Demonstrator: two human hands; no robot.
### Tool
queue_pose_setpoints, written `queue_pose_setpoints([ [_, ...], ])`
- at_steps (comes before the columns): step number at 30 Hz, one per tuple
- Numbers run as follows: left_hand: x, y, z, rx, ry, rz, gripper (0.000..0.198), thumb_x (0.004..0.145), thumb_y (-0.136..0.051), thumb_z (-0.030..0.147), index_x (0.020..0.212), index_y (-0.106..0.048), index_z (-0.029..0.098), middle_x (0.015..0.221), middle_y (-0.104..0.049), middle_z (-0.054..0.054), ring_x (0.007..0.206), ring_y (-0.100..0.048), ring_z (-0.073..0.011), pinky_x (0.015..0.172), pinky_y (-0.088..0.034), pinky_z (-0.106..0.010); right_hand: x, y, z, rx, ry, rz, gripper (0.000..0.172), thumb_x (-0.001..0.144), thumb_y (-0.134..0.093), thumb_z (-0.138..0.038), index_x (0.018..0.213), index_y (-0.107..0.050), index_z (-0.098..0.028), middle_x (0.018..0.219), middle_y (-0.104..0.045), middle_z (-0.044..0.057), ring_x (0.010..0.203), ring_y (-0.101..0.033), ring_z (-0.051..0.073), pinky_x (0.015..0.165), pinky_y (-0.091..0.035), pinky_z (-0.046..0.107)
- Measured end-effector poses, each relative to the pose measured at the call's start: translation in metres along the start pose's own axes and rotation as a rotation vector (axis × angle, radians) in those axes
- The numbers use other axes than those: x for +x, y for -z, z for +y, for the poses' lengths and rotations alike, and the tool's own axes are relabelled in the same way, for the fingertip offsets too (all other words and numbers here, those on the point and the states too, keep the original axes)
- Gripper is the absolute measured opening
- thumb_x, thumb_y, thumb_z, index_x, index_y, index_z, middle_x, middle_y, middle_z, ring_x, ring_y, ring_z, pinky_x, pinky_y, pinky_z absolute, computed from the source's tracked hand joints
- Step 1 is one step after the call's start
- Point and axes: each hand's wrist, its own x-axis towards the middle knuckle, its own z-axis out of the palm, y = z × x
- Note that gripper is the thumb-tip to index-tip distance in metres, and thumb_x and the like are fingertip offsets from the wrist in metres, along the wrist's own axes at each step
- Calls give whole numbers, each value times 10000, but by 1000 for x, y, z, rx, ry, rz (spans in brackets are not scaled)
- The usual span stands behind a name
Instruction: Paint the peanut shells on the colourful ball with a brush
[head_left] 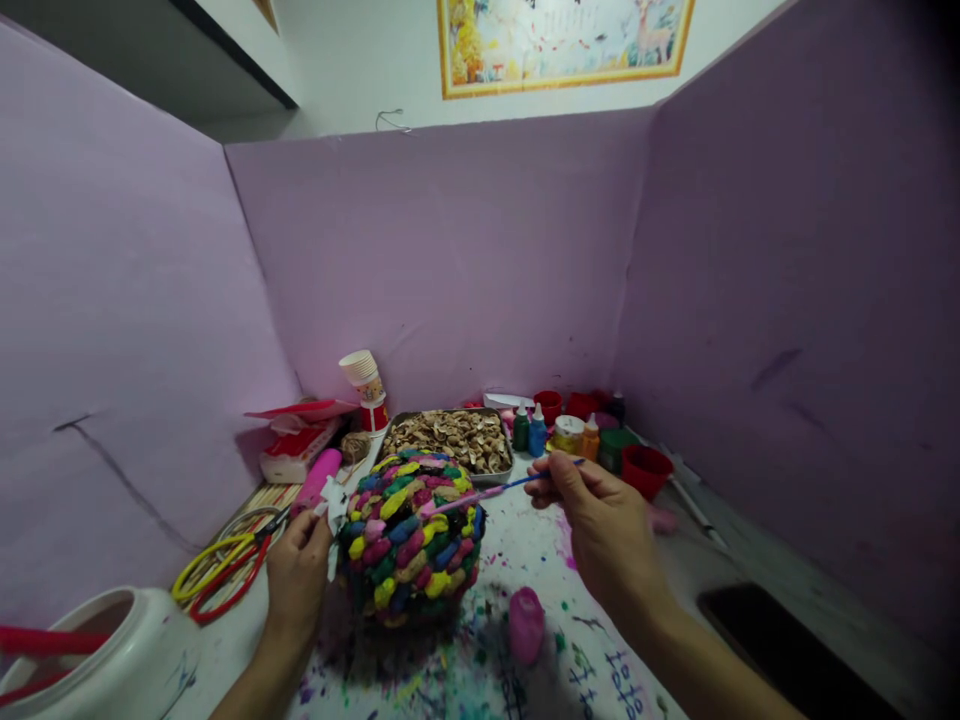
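A round object covered in painted peanut shells (412, 540), in yellow, pink, green, blue and tan, stands on the paint-spattered table. My right hand (592, 510) pinches a thin paintbrush (480, 494) with a blue and pink handle. The brush's tip touches a pink shell near the middle of the object. My left hand (300, 570) is closed at the object's left side, holding a crumpled white tissue (335, 510). A pink lump (526, 625) lies on the table in front, between the object and my right forearm.
Behind stands a tray of shells (450, 440). Paint bottles (537, 432) and red cups (646, 470) are at the back right, paper cups (364, 385) at the back left. Scissors (232, 565) and a white jar (112, 650) sit left, a black phone (787, 650) right. Purple panels enclose three sides.
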Motion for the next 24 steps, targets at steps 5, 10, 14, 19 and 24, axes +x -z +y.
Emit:
queue_pose_setpoints([
  [5, 0, 1, -1, -28, 30, -20, 334, 603, -534, 556, 618, -530, 223, 571, -523, 14, 662, -485, -198, 635, -394, -320, 6, -5, 14, 40, -67, 37, 441, 578, -843, -581, 600, -713, -161, 535, -679, 37, 474, -577, 154, 498, -489, 293],
  [10, 0, 0, 1, 29, -8, 2, 314, 605, -492, 541, 609, -518, 229, 569, -524, 10, 631, -475, -189, 615, -380, -319, 6, -9, 23, 33, -101, 67, 460, 534, -846, -604, 560, -691, -172, 520, -672, 37, 463, -576, 166, 482, -486, 305],
  [14, -2, 0, 9, 34, -14, 7, 308, 607, -478, 544, 586, -486, 237, 552, -486, 16, 613, -464, -182, 603, -377, -318, 5, -7, 23, -16, -89, 91, 468, 562, -828, -609, 507, -659, -176, 495, -663, 42, 458, -567, 169, 494, -476, 313],
  [19, -4, 1, 12, 35, -11, 7, 293, 595, -474, 534, 567, -478, 242, 540, -476, 11, 603, -453, -184, 587, -379, -319, 5, -1, 7, -90, -27, 92, 406, 617, -840, -533, 530, -683, -170, 493, -659, 27, 480, -565, 155, 533, -460, 298],
  [24, 0, 0, -1, 33, -31, -2, 298, 662, -484, 516, 624, -546, 227, 611, -574, -18, 656, -508, -206, 641, -416, -329, 7, 6, -9, -65, 43, 81, 341, 682, -799, -520, 639, -714, -193, 564, -691, 12, 511, -601, 154, 550, -489, 293],
])
